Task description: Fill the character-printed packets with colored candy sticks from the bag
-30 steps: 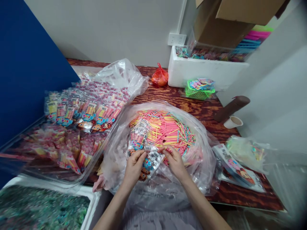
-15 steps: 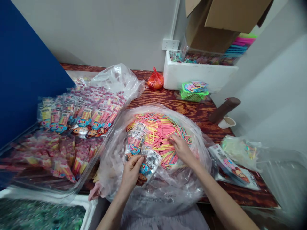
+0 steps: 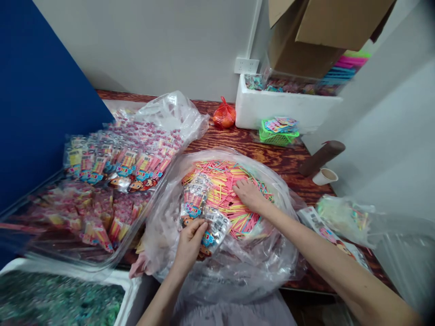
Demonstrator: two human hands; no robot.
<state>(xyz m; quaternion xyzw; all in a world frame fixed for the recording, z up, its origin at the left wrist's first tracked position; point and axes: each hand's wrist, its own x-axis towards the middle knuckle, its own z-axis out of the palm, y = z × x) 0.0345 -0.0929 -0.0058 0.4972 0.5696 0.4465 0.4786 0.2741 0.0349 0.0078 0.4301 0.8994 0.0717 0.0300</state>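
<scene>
Head | left fingers [image 3: 200, 225] pinch packet [image 3: 219, 226] | right fingers [image 3: 239, 186] on sticks [image 3: 218, 195], grip unclear | cup [image 3: 322, 177] beside flask [image 3: 321, 158]

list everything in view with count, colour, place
sticks: many, pink, yellow, blue, in plastic bag
plastic bag: one, clear, centre
printed packets: several, multicoloured, on sticks
filled packets: many, pink and yellow, left
plastic tray: one, clear, left
rear foam box: one, white, back right
front foam box: one, white, lower left
cardboard box: one, brown, upper right
knotted bag: one, red, back centre
basket: one, green, back right
flask: one, brown, right
paper cup: one, white, beside flask
small bag: one, translucent, right
panel: one, blue, left
table: one, brown, beneath
left hand: one, bare, holding printed packets
right hand: one, bare, over sticks
</scene>
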